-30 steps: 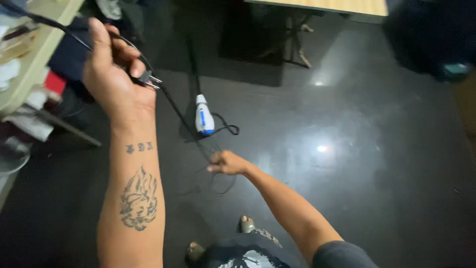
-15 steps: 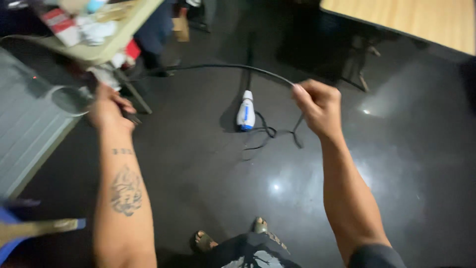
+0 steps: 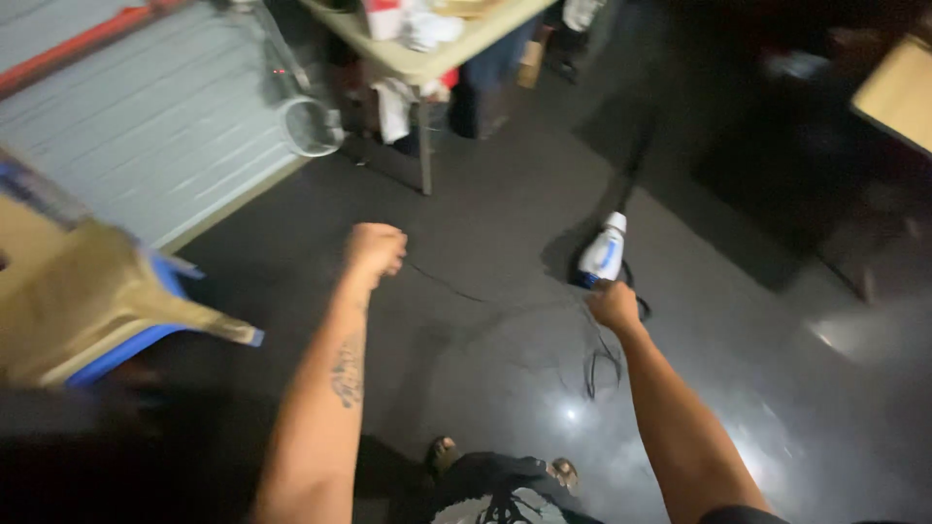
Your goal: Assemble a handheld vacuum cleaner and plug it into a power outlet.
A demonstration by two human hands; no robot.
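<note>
My left hand (image 3: 375, 248) is a closed fist held out over the dark floor, gripping the end of a thin black cord (image 3: 466, 294). The cord runs right, toward my right hand (image 3: 614, 306), which is closed on it lower down. More of the cord hangs in loose loops (image 3: 597, 364) below my right hand. A white and blue handheld appliance (image 3: 602, 254) lies on the floor just beyond my right hand. My feet (image 3: 443, 453) show at the bottom.
A table (image 3: 424, 64) cluttered with white items stands at the top, a grey slatted wall (image 3: 146, 126) to the left. A tan and blue stool (image 3: 107, 301) sits at left. Another wooden tabletop (image 3: 898, 92) is at the far right.
Both hands have come lower and nearer each other, the cord no longer arches between them. The view has swung left, bringing the stool and wall in.
</note>
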